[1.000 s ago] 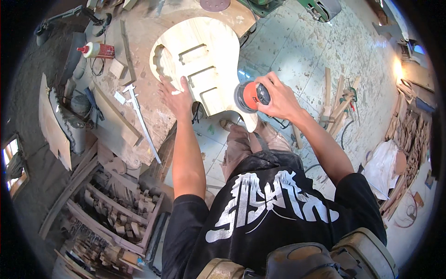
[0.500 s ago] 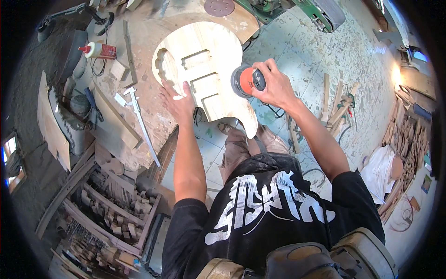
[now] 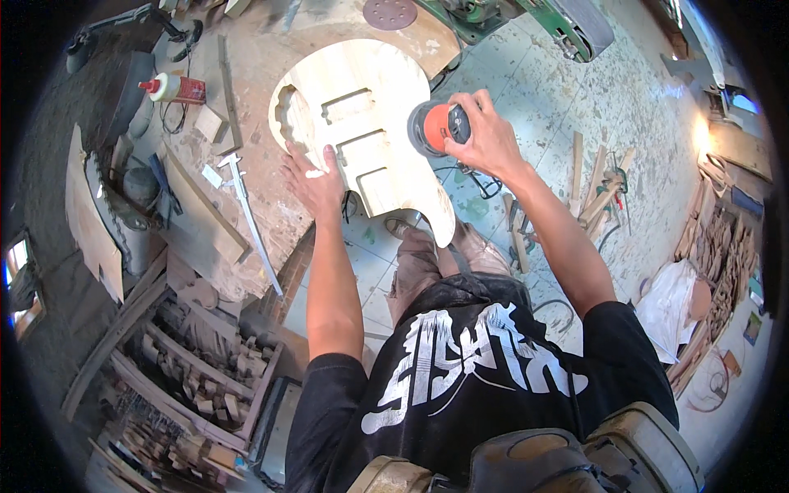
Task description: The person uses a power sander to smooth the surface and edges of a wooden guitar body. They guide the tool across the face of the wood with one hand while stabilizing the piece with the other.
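A pale wooden guitar body point(image 3: 386, 164) with routed cavities rests on the workbench point(image 3: 263, 214), its horn jutting past the edge. My left hand point(image 3: 312, 181) touches its left edge with fingers spread. My right hand point(image 3: 485, 135) is closed on a random orbital sander point(image 3: 436, 123) with an orange band, black top and grey pad, at the body's right edge. Left of the body lie a caliper point(image 3: 238, 181), a white-and-red glue bottle point(image 3: 177, 89) and wood offcuts point(image 3: 205, 193). A round sanding disc point(image 3: 389, 13) lies behind the body.
A green machine point(image 3: 559, 25) stands at the back right. Clamped wood strips point(image 3: 600, 197) and a cable lie on the tiled floor at right. A rack of offcuts point(image 3: 205, 378) is at lower left, more wood point(image 3: 715, 255) along the right wall. A desk lamp point(image 3: 123, 29) is at top left.
My right hand and the sander have moved up along the body's right edge, away from the horn. The guitar body sits slightly lower in view; my left hand stays at its left edge.
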Demonstrator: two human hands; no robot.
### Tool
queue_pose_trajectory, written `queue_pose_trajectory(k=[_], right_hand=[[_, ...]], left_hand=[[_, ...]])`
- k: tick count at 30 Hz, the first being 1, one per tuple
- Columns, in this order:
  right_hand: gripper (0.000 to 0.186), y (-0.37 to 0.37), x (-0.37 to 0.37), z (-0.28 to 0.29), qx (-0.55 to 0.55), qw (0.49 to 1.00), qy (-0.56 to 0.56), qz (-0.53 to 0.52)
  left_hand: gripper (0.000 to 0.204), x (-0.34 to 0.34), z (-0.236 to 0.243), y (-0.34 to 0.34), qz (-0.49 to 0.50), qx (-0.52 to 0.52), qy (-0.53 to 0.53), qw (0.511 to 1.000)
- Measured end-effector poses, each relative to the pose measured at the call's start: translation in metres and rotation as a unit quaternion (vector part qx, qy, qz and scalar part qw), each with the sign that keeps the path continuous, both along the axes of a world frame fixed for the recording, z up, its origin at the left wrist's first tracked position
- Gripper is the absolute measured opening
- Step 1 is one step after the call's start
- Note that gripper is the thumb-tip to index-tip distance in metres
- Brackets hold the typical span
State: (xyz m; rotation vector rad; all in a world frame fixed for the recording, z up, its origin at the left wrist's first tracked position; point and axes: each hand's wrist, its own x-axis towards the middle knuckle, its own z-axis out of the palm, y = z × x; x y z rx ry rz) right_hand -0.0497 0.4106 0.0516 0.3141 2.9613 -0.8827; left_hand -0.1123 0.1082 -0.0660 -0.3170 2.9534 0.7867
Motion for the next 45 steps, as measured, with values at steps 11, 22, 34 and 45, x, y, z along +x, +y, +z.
queue_pose_trajectory(k=[11,22,34,45], right_hand=[[0.06,-0.001,-0.007,0.001,0.018,0.999,-0.001,0.028],[0.061,-0.005,0.072,0.014,-0.035,0.989,-0.088,0.116],[0.058,-0.009,0.055,0.006,-0.039,0.993,-0.035,0.108],[0.058,-0.013,0.035,0.007,-0.021,0.997,-0.024,0.064]], left_hand=[[0.092,-0.001,0.002,0.0,-0.008,0.007,-0.01,1.0],[0.092,0.001,0.0,0.001,-0.001,0.02,-0.007,1.0],[0.092,-0.002,-0.003,-0.004,-0.009,0.029,0.001,1.0],[0.092,-0.002,0.001,-0.001,-0.008,0.024,-0.012,1.0]])
